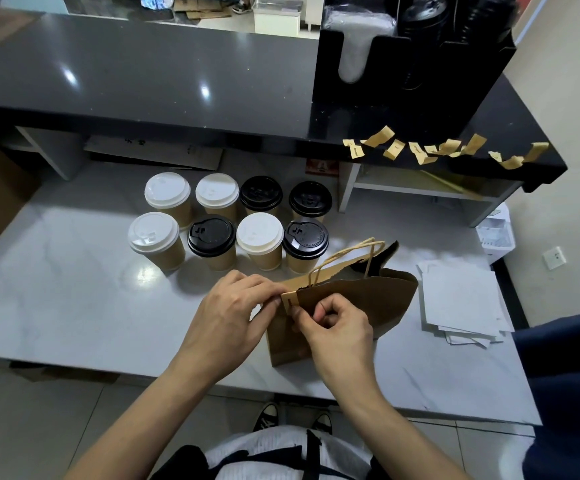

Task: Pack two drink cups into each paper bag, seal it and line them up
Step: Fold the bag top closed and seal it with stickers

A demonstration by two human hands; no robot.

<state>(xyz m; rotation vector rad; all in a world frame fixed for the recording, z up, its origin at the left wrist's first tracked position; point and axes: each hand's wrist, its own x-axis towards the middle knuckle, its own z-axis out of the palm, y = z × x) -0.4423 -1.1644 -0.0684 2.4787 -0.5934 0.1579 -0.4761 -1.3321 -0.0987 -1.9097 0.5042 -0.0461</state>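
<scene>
A brown paper bag [368, 303] with twisted paper handles stands on the white counter [73, 306] in front of me. A tan sticker strip [288, 299] lies over its top left corner. My left hand [236, 313] pinches that corner and the strip from the left. My right hand [337, 327] pinches the bag's top edge just right of the strip. Behind the bag stand several kraft drink cups [229, 220] in two rows, some with white lids, some with black. What is inside the bag is hidden.
Several tan sticker strips [444, 148] hang from the edge of the dark upper counter [143, 74]. A black lid holder [413, 57] stands on it. White papers [461, 303] lie right of the bag. A dark blue sleeve [565, 375] is at the right edge.
</scene>
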